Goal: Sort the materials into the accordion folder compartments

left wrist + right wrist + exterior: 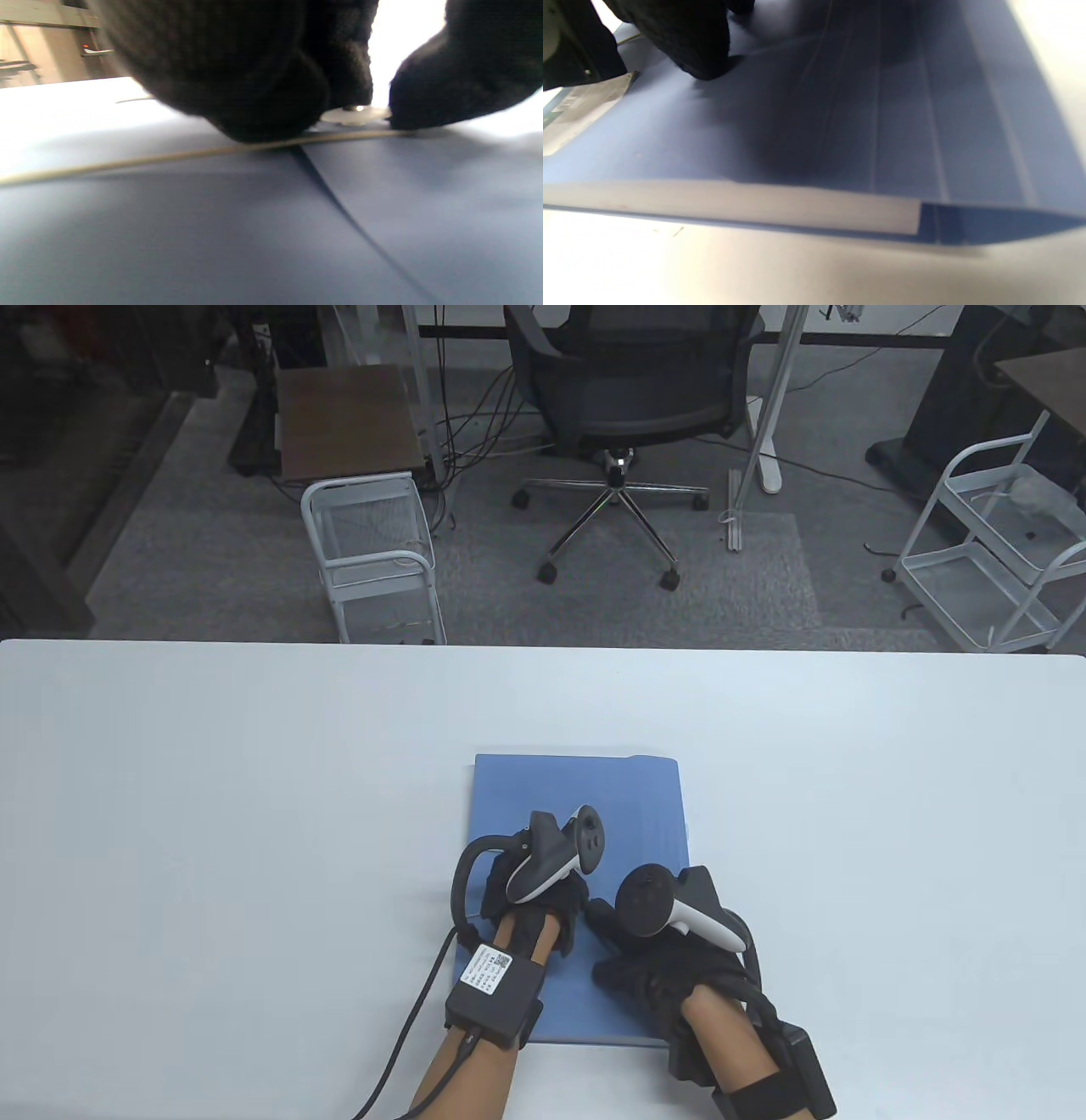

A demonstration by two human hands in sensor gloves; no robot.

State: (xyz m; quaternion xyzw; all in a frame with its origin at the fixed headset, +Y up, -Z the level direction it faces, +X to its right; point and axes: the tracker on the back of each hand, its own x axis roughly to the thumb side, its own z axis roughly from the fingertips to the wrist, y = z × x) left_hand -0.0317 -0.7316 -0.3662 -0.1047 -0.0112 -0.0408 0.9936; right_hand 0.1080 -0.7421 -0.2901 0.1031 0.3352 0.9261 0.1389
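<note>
Two white wire carts [373, 560] and an office chair [628, 407] stand beyond the white table [212, 814]; blue accordion folder [585, 806] lies closed at its near middle. Left hand [530, 891] fingertips [271, 114] press the folder beside a thin cord [169, 157]; right hand [670, 959] rests on it, curl unclear

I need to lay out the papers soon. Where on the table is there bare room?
Bare table lies left of the folder, right of it out to the edge, and in the strip between it and the far edge. It is crowded on the folder's near half, under the left hand and right hand.
</note>
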